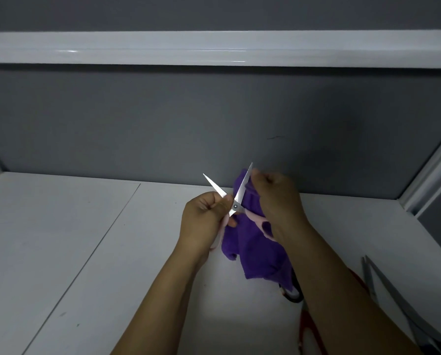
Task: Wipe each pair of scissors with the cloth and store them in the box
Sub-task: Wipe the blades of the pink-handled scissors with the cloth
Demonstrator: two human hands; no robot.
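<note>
Grey wall (163, 119) — white table (60, 239)

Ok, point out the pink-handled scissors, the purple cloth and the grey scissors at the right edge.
pink-handled scissors (235, 206): head view, on the pivot screw.
purple cloth (255, 252): head view, on the hanging middle fold.
grey scissors (393, 293): head view, on the long blade.

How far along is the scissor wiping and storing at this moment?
Done: nothing shows as stored; no box is in view. In hand: the left hand holds the pink scissors open while the right hand presses the purple cloth to one blade. Left: red-handled scissors and grey scissors lie on the white table at right, apparently not yet wiped.
</note>
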